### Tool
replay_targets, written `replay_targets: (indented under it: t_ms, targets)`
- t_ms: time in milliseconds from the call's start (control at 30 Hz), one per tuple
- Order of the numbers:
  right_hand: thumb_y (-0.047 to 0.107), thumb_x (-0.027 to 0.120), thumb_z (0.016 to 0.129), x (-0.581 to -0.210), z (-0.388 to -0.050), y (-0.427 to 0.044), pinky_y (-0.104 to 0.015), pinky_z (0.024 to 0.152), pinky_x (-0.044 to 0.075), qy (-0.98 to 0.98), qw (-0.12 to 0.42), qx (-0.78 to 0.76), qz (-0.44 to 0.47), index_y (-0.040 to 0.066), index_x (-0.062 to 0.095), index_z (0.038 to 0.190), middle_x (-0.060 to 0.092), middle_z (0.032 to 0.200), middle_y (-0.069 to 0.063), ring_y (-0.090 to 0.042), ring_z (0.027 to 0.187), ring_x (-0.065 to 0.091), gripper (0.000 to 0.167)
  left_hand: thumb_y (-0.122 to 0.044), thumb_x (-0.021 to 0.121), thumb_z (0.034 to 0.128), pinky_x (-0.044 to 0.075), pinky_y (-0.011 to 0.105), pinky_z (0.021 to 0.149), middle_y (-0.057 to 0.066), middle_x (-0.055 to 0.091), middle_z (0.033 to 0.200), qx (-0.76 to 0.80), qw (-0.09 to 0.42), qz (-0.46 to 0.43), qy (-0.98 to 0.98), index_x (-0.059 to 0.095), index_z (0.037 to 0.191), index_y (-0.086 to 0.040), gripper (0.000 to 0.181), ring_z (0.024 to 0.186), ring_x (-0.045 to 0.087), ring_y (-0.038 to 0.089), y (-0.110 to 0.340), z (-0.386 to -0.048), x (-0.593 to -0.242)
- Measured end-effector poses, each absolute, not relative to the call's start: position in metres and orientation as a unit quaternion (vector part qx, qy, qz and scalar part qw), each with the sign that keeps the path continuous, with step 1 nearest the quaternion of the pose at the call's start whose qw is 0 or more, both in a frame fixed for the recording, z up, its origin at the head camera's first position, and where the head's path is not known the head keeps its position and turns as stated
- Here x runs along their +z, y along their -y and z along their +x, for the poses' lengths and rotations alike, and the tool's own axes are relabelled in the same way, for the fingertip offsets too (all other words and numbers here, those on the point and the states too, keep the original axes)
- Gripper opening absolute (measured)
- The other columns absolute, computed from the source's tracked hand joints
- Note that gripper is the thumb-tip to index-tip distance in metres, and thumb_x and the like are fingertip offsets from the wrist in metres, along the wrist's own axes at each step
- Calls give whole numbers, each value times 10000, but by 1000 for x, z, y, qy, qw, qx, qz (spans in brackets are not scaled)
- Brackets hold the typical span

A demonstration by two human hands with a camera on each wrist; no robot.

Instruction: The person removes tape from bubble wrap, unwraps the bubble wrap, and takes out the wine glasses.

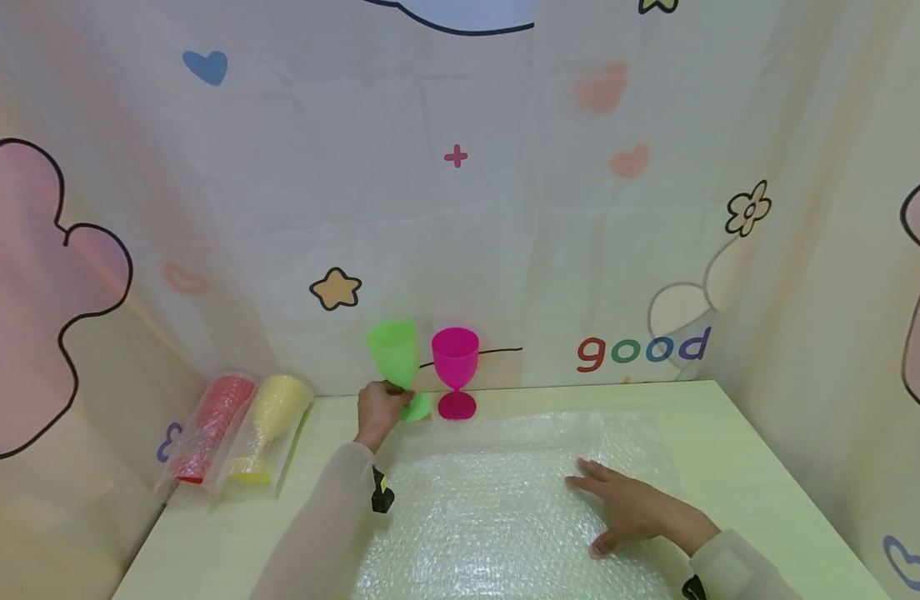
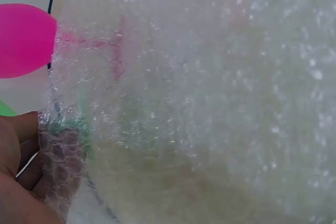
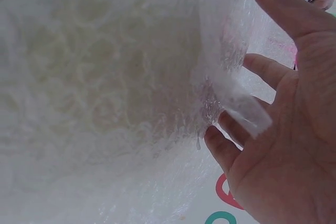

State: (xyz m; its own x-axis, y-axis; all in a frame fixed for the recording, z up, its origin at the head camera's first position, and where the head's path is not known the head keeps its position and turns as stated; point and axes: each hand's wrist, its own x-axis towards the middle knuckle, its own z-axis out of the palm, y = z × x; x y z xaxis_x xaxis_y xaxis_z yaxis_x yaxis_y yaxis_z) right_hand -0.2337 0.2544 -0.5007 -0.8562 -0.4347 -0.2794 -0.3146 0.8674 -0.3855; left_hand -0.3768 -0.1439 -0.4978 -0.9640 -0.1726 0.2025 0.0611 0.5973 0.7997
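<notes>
In the head view my left hand [image 1: 382, 410] grips a light green plastic goblet [image 1: 395, 350] near its stem; the cup leans slightly, its foot close to the tabletop. Just right of it a magenta goblet [image 1: 456, 357] stands upright. A clear bubble wrap bag [image 1: 497, 508] lies flat in front of both. Over the bag's right side my right hand [image 1: 632, 504] is spread, fingers extended. Bubble wrap [image 2: 199, 103] fills most of the left wrist view and partly hides the left fingers. In the right wrist view the straight fingers touch the wrap's edge [image 3: 210, 98].
At the table's left edge lie a red goblet [image 1: 216, 425] and a yellow goblet [image 1: 268, 425], each inside bubble wrap. A printed curtain [image 1: 505, 250] hangs behind the pale table [image 1: 760, 500] and along both sides.
</notes>
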Motion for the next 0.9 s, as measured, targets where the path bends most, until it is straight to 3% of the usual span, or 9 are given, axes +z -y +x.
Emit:
replay_targets:
  t_ms: [467,767,900]
  targets:
    - [479,870,616,-500,-232,-255,-634,1114,325,-948,181,-166,-203,193,433,1486,255,1622,-156,-424,1470,272,1014,-178,789,799,553,375,699,157,755,825,-444,117,66,886,767,845,13,197,750,691,246,139,-381,-515]
    - [492,867,615,-502,-233,-254,-623,1120,331,-950,185,-165,-190,218,429,1487,252,1629,-128,-399,1481,269,1014,-172,794,790,559,382,706,151,757,829,-444,120,50,886,763,847,9,193,766,700,258,134,-383,-518]
    - [483,873,611,-502,-233,-254,-622,1122,329,-951,183,-165,-187,221,437,1482,258,1626,-130,-398,1479,273,1008,-154,772,807,570,399,764,160,760,884,-446,110,28,888,756,916,20,206,833,717,283,137,-384,-521]
